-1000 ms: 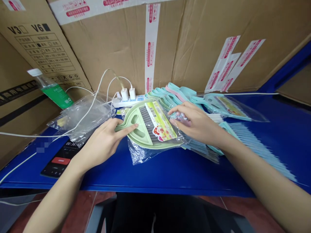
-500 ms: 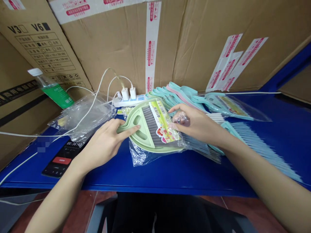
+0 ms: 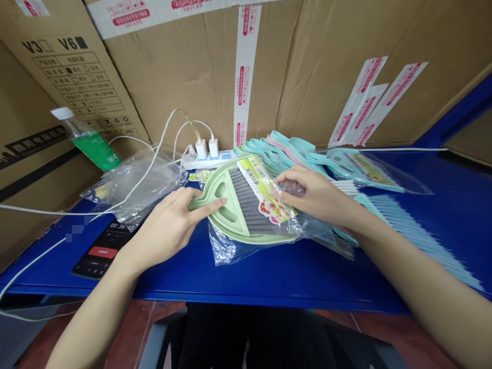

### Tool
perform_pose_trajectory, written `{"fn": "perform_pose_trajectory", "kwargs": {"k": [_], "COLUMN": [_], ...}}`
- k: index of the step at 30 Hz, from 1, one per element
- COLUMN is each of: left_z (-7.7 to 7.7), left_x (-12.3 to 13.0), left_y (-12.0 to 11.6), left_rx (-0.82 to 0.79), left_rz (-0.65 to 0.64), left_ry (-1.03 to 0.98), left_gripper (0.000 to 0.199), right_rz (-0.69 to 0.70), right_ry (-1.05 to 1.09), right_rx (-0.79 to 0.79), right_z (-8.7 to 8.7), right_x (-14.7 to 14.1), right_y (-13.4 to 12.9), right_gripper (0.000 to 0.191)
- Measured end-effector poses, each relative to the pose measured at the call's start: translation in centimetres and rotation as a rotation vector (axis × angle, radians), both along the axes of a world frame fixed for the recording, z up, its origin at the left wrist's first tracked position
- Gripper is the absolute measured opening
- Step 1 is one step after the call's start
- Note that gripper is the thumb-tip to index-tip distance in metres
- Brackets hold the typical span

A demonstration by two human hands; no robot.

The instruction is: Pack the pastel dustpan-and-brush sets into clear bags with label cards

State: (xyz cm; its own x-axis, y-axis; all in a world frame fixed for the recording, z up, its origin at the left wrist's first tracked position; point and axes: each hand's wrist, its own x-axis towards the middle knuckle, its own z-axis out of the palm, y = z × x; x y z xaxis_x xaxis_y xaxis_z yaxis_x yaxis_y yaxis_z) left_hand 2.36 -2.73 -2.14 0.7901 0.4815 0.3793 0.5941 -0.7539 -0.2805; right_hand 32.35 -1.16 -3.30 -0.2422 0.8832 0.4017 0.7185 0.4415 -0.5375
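Head cam: our L hand (image 3: 175, 223) grips the pan (image 3: 269, 239) by its handle, index on the brush (image 3: 234, 210); our R hand (image 3: 311, 192) curls round bunched film of the bag (image 3: 225, 252). Pan's on our side of the strip (image 3: 192, 164), a bit R. Risk, we'd guess: a hard tug tears the film or skews the card (image 3: 257, 182); a slack L hold lets the brush slip. Phone (image 3: 103, 248): front-L of strip.

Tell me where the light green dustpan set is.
In the head view, the light green dustpan set is near the middle, between the left hand and right hand, in front of the power strip.
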Motion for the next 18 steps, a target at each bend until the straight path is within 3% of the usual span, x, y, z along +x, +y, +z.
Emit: {"fn": "perform_pose_trajectory", "kwargs": {"k": [5,10,12,16,18], "left_z": [0.0,0.1,0.2,0.3,0.2], "left_x": [-0.2,-0.4,-0.5,-0.5,-0.5], "left_y": [0.1,0.1,0.1,0.4,0.6], "left_rx": [-0.003,-0.108,-0.172,-0.273,-0.309], "left_rz": [-0.022,-0.059,-0.084,-0.118,-0.131], "left_ry": [0.004,-0.024,-0.03,-0.012,-0.004], "left_gripper": [0.049,0.048,0.047,0.048,0.049], "right_rz": [-0.021,-0.278,-0.323,-0.254,-0.139], "right_ry": [0.004,-0.012,-0.011,-0.035,-0.031], "right_rx": [-0.046,0.081,0.147,0.192,0.195], "right_z": [0.6,2.0,3.2,6.0,6.8], "right_x": [0.9,2.4,2.4,0.6,-1.2], "right_y": [0.5,1.3,1.7,3.7,5.6], "right_gripper": [0.029,0.011,0.008,0.004,0.004]}}
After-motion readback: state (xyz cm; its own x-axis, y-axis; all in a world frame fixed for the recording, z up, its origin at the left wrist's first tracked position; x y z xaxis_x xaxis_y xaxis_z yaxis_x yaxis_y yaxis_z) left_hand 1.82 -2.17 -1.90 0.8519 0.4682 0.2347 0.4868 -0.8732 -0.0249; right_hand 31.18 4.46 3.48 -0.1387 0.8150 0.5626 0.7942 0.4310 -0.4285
